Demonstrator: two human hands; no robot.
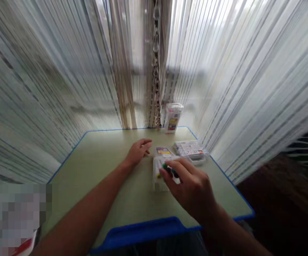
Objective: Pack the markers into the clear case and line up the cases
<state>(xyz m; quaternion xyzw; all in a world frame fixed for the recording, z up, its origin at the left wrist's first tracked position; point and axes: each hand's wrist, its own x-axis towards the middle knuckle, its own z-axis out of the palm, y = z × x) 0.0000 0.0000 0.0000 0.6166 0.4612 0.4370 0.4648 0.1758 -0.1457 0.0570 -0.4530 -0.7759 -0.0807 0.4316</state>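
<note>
My right hand (192, 183) is closed in a pinch on a small green piece (165, 166), held over a clear plastic box (156, 186). The piece's full shape is hidden by the fingers. Inside the box a small yellow piece (158, 175) shows, and a dark blue bit (174, 173) appears behind my fingers. The box's far part carries a label (163, 150) with yellow and red. My left hand (138, 153) rests just left of the box, its fingers apart and holding nothing.
A clear flat case (191, 149) lies on the right of the pale table (111, 149), which has a blue rim. At the back edge stands an upright clear pack (173, 119). String curtains (90, 71) hang round the far sides.
</note>
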